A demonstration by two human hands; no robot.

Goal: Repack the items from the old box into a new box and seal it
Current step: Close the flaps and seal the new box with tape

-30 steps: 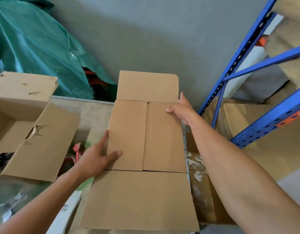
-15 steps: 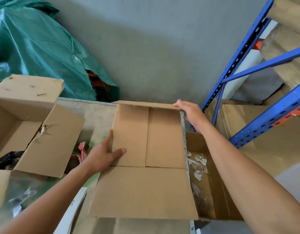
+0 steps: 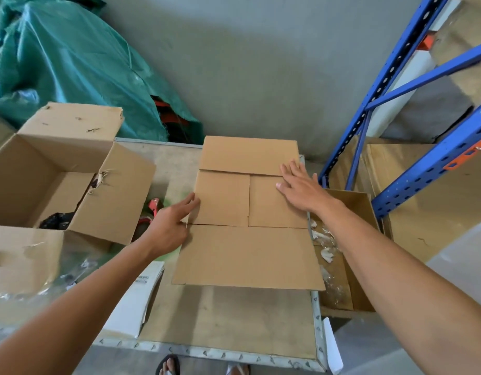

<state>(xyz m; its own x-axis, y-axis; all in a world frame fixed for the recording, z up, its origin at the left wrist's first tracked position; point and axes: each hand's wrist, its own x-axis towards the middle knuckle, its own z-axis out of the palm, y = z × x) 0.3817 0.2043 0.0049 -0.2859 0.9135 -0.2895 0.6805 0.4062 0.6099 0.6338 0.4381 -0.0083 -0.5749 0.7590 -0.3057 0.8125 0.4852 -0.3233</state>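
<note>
Flaps (image 3: 223,197) hide new box (image 3: 247,255) interior; right hand (image 3: 301,188) flat atop.

new box (image 3: 247,212) plain tan | tarp (image 3: 71,63) teal | rack (image 3: 390,77) blue, orange clips

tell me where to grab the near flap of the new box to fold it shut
Take the near flap by its free edge, the one closest to the person, coming from the near side with fingers underneath. It sticks out flat above the table, hinged on its far side, so that edge likely lifts easiest.
</note>
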